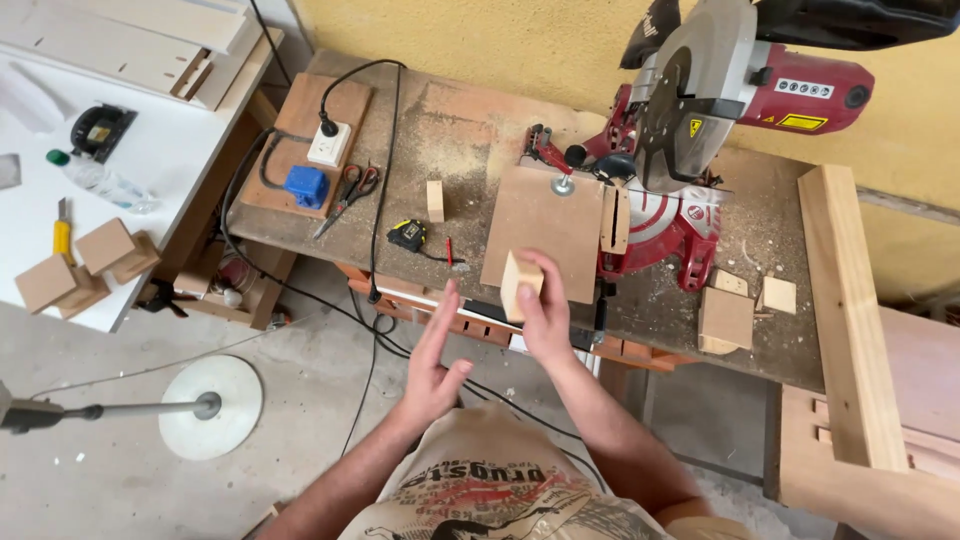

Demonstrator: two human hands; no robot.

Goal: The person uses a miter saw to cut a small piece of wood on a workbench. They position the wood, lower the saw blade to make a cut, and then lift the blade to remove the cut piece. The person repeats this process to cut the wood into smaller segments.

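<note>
Right hand [548,318] clamped on small wood block [520,284], held above the table [470,130] edge, just in front of the brown board [540,225]. Left hand [432,362] empty, fingers spread, near the block but apart. Miter saw [700,110] behind the board.

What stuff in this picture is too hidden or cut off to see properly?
All in the head view:
- Wood block: the right hand wraps its back, so that side is hidden.
- Miter saw: its top is cut off by the upper edge, and its guard hides the blade's teeth.
- Board: its near edge is hidden behind the block and hand.
- Left hand: open, with its far side unseen.
- Tape measure: too small to see details.
</note>
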